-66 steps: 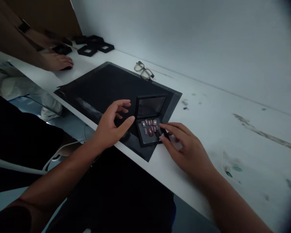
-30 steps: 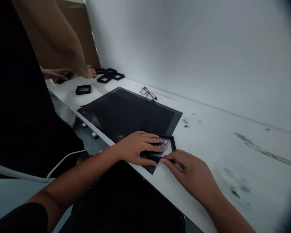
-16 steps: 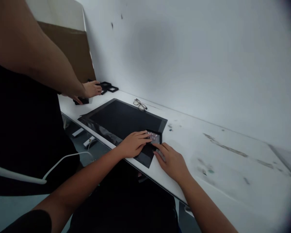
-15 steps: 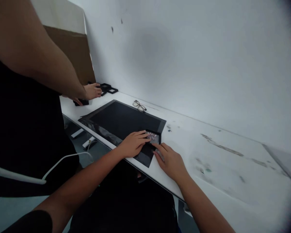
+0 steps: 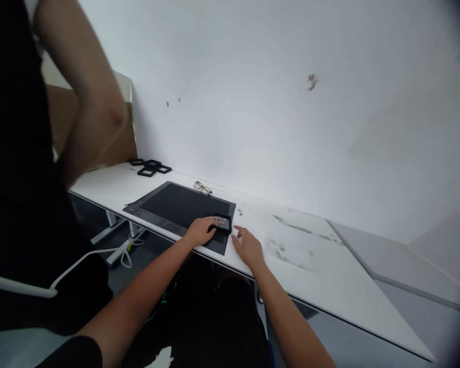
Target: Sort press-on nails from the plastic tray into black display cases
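Note:
A small black frame (image 5: 223,223) with several tiny pinkish pieces inside lies on the right end of a dark mat (image 5: 168,202). My left hand (image 5: 200,231) is at the frame's left side, fingers and thumb closed about that edge. Just off the frame's right side, my right hand (image 5: 249,248) rests over the white tabletop with thumb and fingers apart and nothing between them. What the tiny pieces are is too small to tell.
Eyeglasses (image 5: 203,187) lie behind the mat. Several black square frames (image 5: 147,172) sit at the table's far left. A person in black (image 5: 19,168) stands close on my left, and a white cable (image 5: 88,255) hangs there. The white table (image 5: 329,276) runs along a wall.
My view has swung right and tilted up. My right hand has come away from the small frame, while my left stays at its left side. The other person's hand has left the black frames.

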Demonstrator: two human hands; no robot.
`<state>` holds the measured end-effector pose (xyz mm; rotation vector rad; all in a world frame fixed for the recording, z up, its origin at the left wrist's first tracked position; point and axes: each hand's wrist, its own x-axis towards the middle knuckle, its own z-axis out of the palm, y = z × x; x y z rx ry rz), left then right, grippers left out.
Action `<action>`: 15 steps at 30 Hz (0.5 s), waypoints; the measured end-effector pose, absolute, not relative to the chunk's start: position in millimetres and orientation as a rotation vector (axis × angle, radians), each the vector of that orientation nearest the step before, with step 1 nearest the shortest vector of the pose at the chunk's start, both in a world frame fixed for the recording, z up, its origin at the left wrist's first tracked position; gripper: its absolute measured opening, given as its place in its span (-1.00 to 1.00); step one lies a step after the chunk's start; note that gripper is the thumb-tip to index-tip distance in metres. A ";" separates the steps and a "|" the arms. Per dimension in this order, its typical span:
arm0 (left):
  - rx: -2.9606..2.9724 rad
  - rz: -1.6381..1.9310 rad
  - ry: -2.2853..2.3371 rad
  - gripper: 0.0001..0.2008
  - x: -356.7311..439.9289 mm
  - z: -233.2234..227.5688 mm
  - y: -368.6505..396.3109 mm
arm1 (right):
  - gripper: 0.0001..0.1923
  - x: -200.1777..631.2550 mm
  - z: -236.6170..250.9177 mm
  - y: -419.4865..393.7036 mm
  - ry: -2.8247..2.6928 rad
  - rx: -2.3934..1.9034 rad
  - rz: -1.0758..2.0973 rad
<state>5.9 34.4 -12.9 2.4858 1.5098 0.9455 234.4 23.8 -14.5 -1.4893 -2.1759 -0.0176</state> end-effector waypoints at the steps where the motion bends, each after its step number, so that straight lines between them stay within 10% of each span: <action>1: 2.478 0.947 1.519 -0.65 5.7 -13.2 34.5 | -0.62 234.7 -14.7 24.5 -2.172 -1.494 -0.006; 15: 2.466 0.958 1.434 -0.64 -0.3 -14.6 34.4 | -0.61 234.3 -11.0 22.3 -2.225 -1.463 0.096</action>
